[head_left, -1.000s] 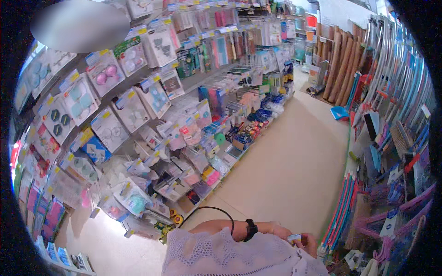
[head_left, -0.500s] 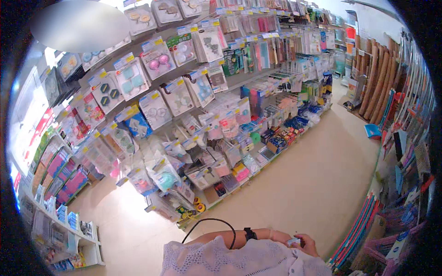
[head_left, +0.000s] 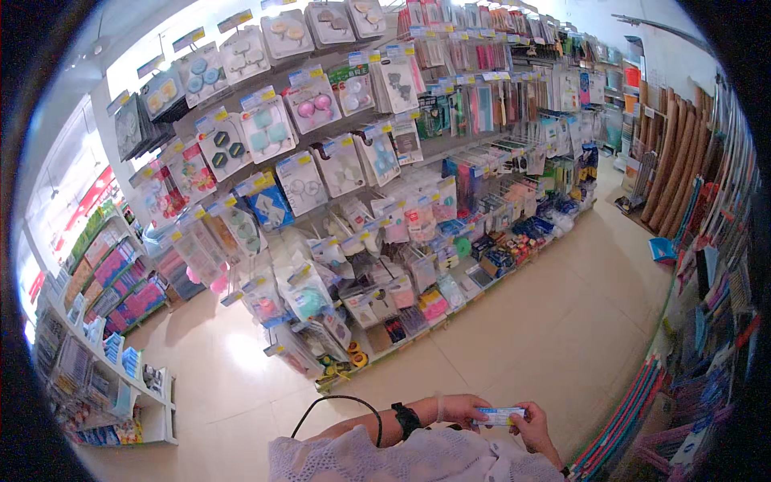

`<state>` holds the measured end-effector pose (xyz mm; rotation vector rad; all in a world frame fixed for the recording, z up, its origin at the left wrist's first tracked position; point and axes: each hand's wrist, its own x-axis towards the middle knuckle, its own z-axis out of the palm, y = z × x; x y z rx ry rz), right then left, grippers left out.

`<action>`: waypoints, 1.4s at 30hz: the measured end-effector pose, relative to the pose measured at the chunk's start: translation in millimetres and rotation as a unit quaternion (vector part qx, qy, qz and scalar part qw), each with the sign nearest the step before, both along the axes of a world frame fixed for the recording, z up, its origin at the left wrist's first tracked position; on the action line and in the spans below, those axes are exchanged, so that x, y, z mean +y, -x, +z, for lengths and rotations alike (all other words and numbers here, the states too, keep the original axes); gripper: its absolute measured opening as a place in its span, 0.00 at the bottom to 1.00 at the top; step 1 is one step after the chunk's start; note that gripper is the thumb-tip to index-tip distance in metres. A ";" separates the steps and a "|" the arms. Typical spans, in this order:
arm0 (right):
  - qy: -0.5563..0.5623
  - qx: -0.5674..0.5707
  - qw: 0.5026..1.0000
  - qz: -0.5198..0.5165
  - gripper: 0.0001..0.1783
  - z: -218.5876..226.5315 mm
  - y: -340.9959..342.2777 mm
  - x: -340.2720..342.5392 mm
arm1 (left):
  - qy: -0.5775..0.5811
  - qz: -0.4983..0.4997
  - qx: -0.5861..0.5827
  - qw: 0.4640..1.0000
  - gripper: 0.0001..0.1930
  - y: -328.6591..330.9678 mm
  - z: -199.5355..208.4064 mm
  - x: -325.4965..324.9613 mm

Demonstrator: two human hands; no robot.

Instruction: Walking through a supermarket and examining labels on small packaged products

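Note:
In front of my body, low in the view, both hands are together at a narrow white and blue strip-shaped thing (head_left: 499, 416), perhaps a label or a small pack; I cannot tell its kind. The fingers of my left hand (head_left: 462, 408) close on its left end. At the other end my right hand (head_left: 533, 429) pinches it between thumb and fingers. A black watch (head_left: 405, 418) is on my left wrist, and a thin black cord (head_left: 353, 397) loops near that forearm.
A long display rack (head_left: 450, 325) of hanging packs runs ahead. Low white shelves (head_left: 152, 434) stand at the left. Rolled brown mats (head_left: 671, 161) lean at the far right, above a blue dustpan (head_left: 662, 249). Colourful poles (head_left: 622, 418) lie near my right side.
The left hand shows more fully now, and the white and blue strip appears stretched between both hands. My view has shifted, so the rack sits lower and farther right.

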<state>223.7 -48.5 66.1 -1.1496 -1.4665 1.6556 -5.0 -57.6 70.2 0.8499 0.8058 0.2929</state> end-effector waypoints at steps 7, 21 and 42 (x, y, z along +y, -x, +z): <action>0.132 0.095 0.987 -0.011 0.13 -9.7 -2.5 -12.6 | 0.033 0.100 -0.075 0.992 0.16 -8.3 22.6 -30.4; 0.257 0.246 0.933 0.055 0.18 4.0 25.3 12.9 | 0.014 0.078 -0.092 0.993 0.13 18.0 17.3 12.4; 0.223 0.253 0.938 -0.078 0.17 33.8 20.6 11.6 | -0.123 0.173 -0.094 0.973 0.16 5.9 22.8 25.0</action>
